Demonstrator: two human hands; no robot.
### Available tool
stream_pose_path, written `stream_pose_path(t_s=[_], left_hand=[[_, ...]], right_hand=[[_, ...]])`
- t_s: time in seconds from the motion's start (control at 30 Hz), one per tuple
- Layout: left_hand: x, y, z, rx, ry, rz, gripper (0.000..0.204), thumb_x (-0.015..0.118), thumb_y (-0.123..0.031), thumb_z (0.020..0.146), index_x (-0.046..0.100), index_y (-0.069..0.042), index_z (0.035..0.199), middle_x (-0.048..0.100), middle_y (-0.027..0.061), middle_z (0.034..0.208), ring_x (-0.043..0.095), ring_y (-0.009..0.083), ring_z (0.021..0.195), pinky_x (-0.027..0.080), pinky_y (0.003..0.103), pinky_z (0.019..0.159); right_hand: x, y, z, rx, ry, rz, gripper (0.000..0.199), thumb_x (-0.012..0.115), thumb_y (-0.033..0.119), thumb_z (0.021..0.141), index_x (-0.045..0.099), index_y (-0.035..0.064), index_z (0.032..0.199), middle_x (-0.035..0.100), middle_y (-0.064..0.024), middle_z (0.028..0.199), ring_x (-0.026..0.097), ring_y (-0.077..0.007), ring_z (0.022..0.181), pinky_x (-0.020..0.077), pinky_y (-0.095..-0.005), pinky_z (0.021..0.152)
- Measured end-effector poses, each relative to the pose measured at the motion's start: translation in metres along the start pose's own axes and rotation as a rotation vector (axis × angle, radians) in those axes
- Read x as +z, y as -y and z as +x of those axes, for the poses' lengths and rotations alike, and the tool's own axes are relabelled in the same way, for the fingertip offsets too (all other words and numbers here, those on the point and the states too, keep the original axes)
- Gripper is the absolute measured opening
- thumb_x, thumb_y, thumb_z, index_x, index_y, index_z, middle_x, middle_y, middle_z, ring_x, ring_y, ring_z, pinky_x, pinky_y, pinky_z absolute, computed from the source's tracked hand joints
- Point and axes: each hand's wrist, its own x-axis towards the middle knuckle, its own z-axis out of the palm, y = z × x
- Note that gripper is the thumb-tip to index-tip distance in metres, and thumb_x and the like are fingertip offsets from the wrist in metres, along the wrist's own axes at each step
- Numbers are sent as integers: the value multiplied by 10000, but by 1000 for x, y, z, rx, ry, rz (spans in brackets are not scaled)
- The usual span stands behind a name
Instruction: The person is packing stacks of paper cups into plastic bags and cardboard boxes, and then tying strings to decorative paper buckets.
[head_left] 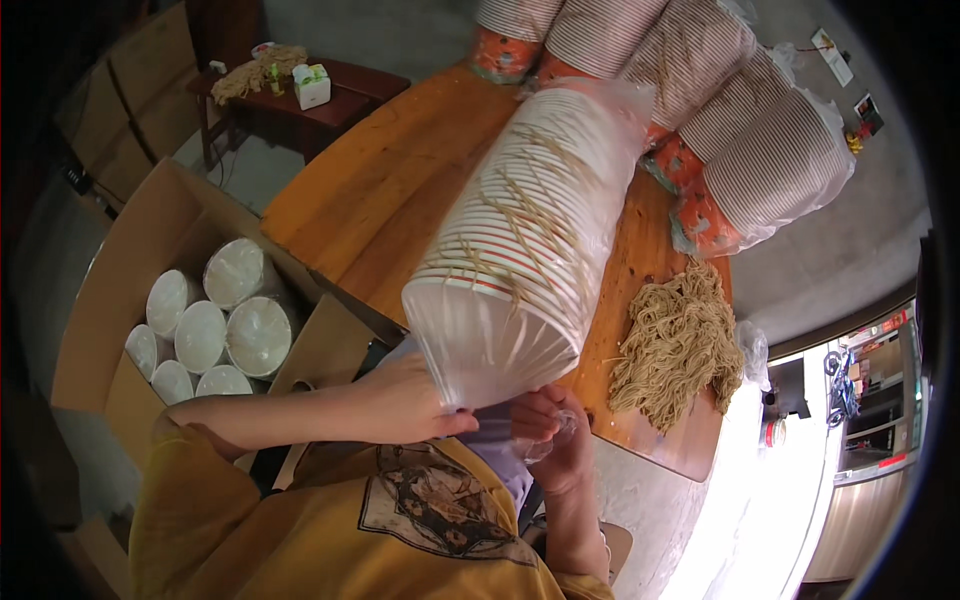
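Note:
A long stack of white paper cups [520, 230] in a clear plastic bag lies tilted across the table toward me, with thin tan strands lying over it. The bag's near end narrows in pleats over the last cup. My left hand [425, 400] is closed on the gathered plastic at that end, thumb showing and most fingers hidden behind the bag. Just right of it, my right hand [555, 430] has its fingers curled round the loose, crumpled end of the plastic bag [545, 445].
A heap of tan strands [675, 345] lies on the wooden table [370, 200] to the right. Several bagged cup stacks [780, 160] stand at its far side. An open cardboard box [120, 290] at left holds more wrapped stacks. Behind it, a low bench [350, 85] carries more strands.

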Motion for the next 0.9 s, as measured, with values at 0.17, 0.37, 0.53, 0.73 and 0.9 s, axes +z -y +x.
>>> stream_pose_path(t_s=[0.17, 0.37, 0.53, 0.73, 0.9], left_hand=[[-28, 1, 6, -555, 403, -1464, 331, 553, -325, 958, 544, -46, 1134, 560, 4, 1012, 554, 70, 756, 446, 210, 570], [-15, 19, -2, -446, 198, -1907, 254, 529, -248, 973, 560, -39, 1113, 557, 14, 909, 543, 85, 712, 411, 206, 551], [-28, 8, 0, -531, 43, -1702, 203, 500, -214, 979, 560, -54, 1088, 567, 19, 844, 490, 86, 632, 395, 227, 539], [-22, 10, 19, -16, -91, 230, 233, 502, -213, 936, 564, -35, 1074, 571, 72, 754, 537, 225, 615, 462, 342, 617], [-23, -8, 41, -228, 180, -153, 233, 448, -226, 962, 578, -35, 989, 624, 114, 897, 594, 237, 837, 463, 367, 770]], right_hand=[[11, -14, -9, -48, 68, 198, 188, 410, 141, 959, 506, -14, 917, 398, 13, 623, 411, -91, 522, 412, -225, 494], [4, -9, -7, -80, 176, 284, 191, 395, 117, 965, 509, -32, 933, 393, 11, 625, 396, -86, 528, 398, -232, 513], [-2, -1, -1, -86, 166, 317, 200, 390, 111, 966, 509, -50, 957, 428, -2, 654, 420, -101, 558, 418, -236, 539], [36, -20, -5, -102, 125, 263, 208, 384, 114, 967, 501, -49, 1020, 449, -9, 690, 452, -102, 572, 439, -238, 543], [36, -55, -7, -222, 254, -406, 250, 433, 249, 993, 502, 25, 1081, 525, -67, 762, 522, -141, 612, 473, -280, 550]])
